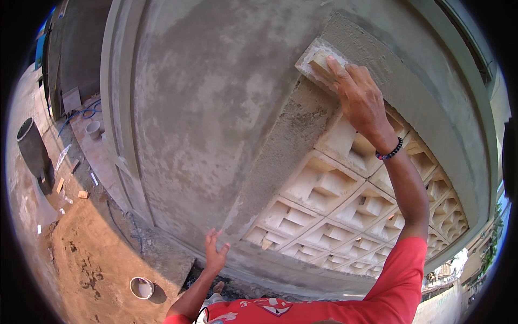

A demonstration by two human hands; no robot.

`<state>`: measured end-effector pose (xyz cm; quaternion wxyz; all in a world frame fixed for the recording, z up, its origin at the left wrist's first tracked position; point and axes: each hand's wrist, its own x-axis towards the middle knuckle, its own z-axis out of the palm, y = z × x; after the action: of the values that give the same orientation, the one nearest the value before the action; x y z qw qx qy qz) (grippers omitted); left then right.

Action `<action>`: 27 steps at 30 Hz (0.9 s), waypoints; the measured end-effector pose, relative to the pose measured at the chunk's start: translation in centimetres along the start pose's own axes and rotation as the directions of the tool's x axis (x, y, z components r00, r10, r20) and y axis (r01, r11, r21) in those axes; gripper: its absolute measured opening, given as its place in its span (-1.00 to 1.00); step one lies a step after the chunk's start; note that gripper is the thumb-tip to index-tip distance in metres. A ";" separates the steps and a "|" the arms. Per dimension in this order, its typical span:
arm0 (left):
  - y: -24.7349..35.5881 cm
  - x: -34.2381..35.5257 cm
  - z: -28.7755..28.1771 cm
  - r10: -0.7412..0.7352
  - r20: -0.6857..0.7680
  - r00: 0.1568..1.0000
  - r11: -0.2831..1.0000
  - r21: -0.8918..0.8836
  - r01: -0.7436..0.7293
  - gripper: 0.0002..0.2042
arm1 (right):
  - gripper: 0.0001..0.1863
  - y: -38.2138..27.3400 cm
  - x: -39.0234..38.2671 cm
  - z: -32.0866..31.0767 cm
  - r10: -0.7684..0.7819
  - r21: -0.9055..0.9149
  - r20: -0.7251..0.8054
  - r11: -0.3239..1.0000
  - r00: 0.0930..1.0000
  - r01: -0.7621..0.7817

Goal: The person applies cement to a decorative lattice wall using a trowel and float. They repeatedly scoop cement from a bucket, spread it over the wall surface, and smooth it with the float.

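Plastering float (pixel 312 63), probably light and stiff, sits against the grey wall (pixel 199 108) above the breeze blocks (pixel 345 218), best held by its raised grip (pixel 322 61), where my right hand (pixel 360 100) is clamped, while my empty left hand (pixel 216 256) spreads its fingers apart

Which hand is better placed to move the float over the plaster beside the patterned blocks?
Probably the right hand: it grips the float at the plaster bordering the patterned blocks. The left hand is empty and well away, near the blocks' lower left corner.
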<state>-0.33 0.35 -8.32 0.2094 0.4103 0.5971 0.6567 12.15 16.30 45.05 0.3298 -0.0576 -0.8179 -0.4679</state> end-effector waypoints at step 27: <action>0.9 -0.5 -1.7 -0.027 0.009 1.000 0.999 -0.022 0.028 -0.49 | -0.26 -7.6 -6.2 3.5 -0.182 0.271 0.197 0.954 0.963 0.124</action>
<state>-1.17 -1.27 -7.56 0.2256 0.4026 0.5943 0.6586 12.17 16.23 34.66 0.2045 -0.0021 -0.9049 -0.3732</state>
